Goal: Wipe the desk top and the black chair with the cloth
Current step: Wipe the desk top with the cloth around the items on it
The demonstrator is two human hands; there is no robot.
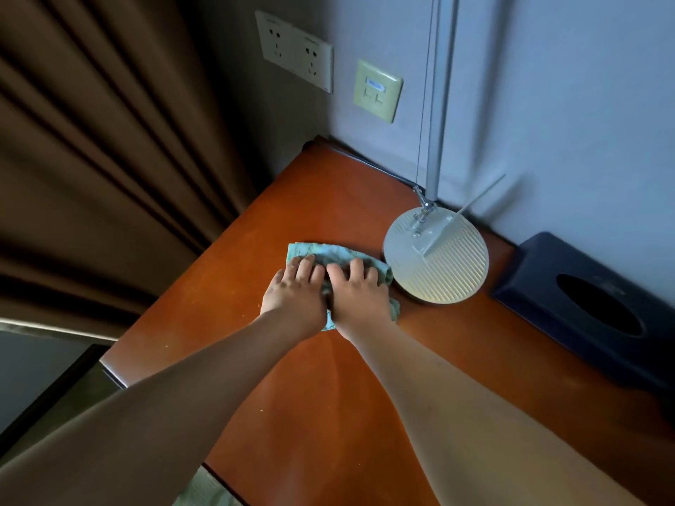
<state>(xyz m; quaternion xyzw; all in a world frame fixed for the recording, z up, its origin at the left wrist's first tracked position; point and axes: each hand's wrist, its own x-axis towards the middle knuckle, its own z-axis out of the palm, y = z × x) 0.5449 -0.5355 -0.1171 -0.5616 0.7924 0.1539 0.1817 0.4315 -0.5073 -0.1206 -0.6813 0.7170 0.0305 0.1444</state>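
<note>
A light green cloth (330, 253) lies flat on the reddish-brown desk top (328, 199), near the desk's far left part. My left hand (294, 290) and my right hand (359, 292) press down on the cloth side by side, fingers spread and nearly straight. Most of the cloth is hidden under the two hands; its edges show beyond the fingertips and by the right wrist. The black chair is not in view.
A round white lamp base (438, 261) with its pole stands just right of the cloth. A dark blue tissue box (591, 304) sits against the wall at right. Brown curtains (91, 158) hang left of the desk. Wall sockets (296, 49) are above the desk's far corner.
</note>
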